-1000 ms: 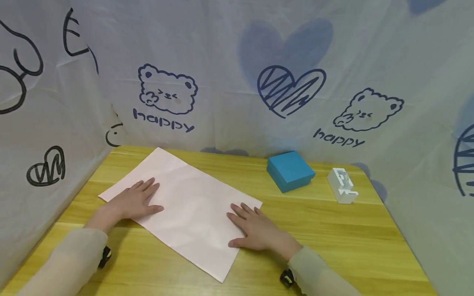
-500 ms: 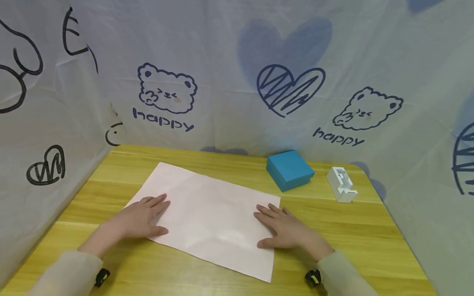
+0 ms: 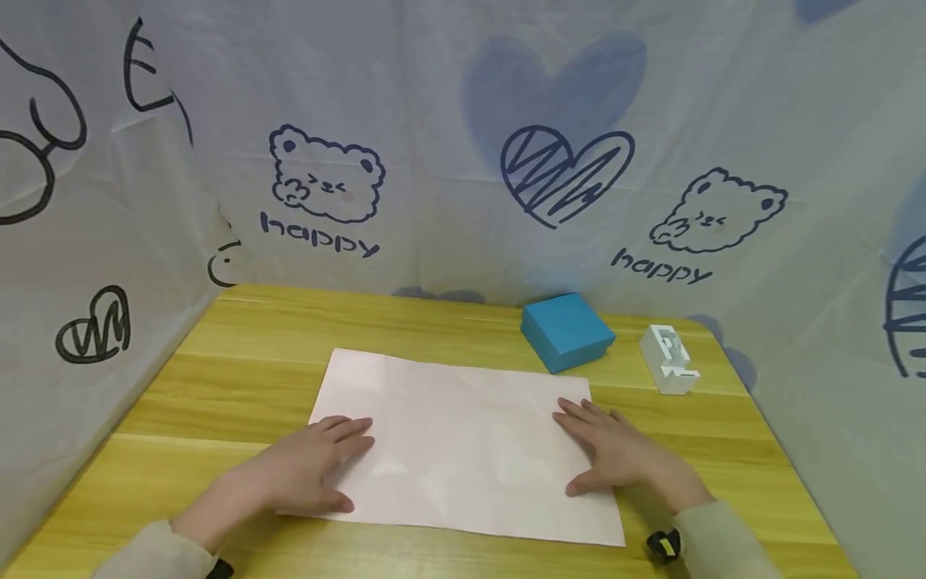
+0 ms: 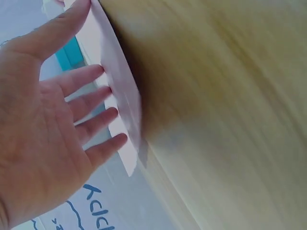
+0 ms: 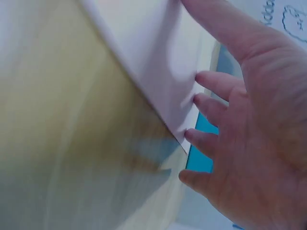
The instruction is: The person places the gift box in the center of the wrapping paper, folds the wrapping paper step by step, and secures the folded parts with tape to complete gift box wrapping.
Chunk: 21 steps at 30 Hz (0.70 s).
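Note:
A pale pink sheet of paper lies flat on the wooden table, its long sides running nearly left to right. Spread fingers of my left hand rest on the sheet's left end. At the right end, my right hand touches the paper with its fingertips, thumb held apart. Both wrist views show the fingers reaching to the paper with the palms raised; neither the left hand nor the right hand curls round anything.
Behind the paper's right end stands a blue box. Farther right is a white tape dispenser. The wooden table meets a printed cloth at the back and sides.
Both hands have moved right and the paper has turned with them, from a steep diagonal to almost straight. The left hand has also come nearer. The box and dispenser have stayed put.

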Motion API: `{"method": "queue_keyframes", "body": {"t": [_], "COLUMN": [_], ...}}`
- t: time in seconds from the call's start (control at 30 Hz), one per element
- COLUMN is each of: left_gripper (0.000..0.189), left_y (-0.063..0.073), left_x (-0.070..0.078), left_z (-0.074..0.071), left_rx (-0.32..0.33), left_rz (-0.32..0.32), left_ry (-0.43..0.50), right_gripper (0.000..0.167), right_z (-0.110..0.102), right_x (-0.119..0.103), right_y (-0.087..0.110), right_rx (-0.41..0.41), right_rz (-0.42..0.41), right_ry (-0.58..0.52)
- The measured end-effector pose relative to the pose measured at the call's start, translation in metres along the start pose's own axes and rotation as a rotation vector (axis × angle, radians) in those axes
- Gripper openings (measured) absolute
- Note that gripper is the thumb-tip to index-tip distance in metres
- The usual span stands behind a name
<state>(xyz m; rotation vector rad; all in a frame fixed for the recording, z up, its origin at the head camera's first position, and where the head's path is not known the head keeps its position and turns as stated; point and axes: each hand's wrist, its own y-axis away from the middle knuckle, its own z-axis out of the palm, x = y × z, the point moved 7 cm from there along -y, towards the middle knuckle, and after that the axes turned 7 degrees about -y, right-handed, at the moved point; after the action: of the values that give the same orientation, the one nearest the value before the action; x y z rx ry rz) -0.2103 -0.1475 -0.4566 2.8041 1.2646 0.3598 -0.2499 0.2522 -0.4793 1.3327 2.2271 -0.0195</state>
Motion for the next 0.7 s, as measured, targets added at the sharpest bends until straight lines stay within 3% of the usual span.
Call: {"method": "queue_keyframes", "body": {"t": [0.1, 0.23, 0.43, 0.53, 0.7], "left_gripper": [0.082, 0.095, 0.128, 0.133, 0.133], "left_y": [-0.004, -0.012, -0.020, -0.020, -0.019], "left_x": [0.003, -0.008, -0.037, -0.045, -0.053], "left_z": [0.000, -0.002, 0.001, 0.003, 0.002], "left_rx": [0.031, 0.060, -0.043, -0.087, -0.088], "left_rz": [0.043, 0.042, -0.055, -0.074, -0.075], "left_ry": [-0.002, 0.004, 0.064, 0.112, 0.135], "right_gripper": [0.110, 0.111, 0.113, 0.114, 0.117], "right_z": [-0.006, -0.010, -0.009, -0.007, -0.007], "right_x": [0.006, 0.012, 0.020, 0.024, 0.030], "right_y": [0.006, 0.010, 0.012, 0.013, 0.015], "right_rx": [-0.001, -0.008, -0.017, -0.013, -0.004], "right_rz": [-0.019, -0.025, 0.002, 0.008, -0.008], "right_ry": [0.001, -0.008, -0.100, -0.142, -0.169]}}
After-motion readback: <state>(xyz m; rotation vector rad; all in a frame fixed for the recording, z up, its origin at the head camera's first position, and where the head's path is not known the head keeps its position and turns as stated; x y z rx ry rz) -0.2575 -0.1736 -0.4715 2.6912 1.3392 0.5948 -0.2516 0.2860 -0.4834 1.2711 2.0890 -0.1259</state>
